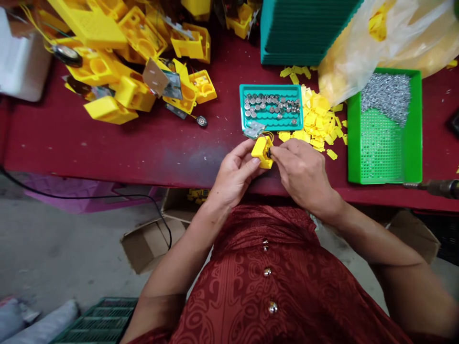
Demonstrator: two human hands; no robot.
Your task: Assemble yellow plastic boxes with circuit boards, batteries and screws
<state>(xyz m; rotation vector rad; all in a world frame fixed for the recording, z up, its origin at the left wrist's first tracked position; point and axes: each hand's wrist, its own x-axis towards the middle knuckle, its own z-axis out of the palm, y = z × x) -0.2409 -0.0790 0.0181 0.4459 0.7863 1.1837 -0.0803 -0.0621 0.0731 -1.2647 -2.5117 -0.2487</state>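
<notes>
My left hand [236, 169] grips a small yellow plastic housing [262, 148] by its side, just over the table's front edge. Thin yellow wires run from the housing to a small circuit board [254, 129] that hangs out behind it. With thumb and fingers pinched, my right hand [303, 167] holds a small round black part [268, 152], which looks like a speaker, at the housing's open side. My fingers partly hide this part. Just beyond the hands is a teal tray [271, 125] with rows of button cells [267, 100].
Yellow housings with boards and wires [122, 71] pile up at the back left. Small yellow covers [319, 117] lie right of the tray, near a green basket [355, 143] of screws [389, 93]. Teal stacked trays [304, 28], a plastic bag [358, 48] and a screwdriver-like tool [444, 188] stand around.
</notes>
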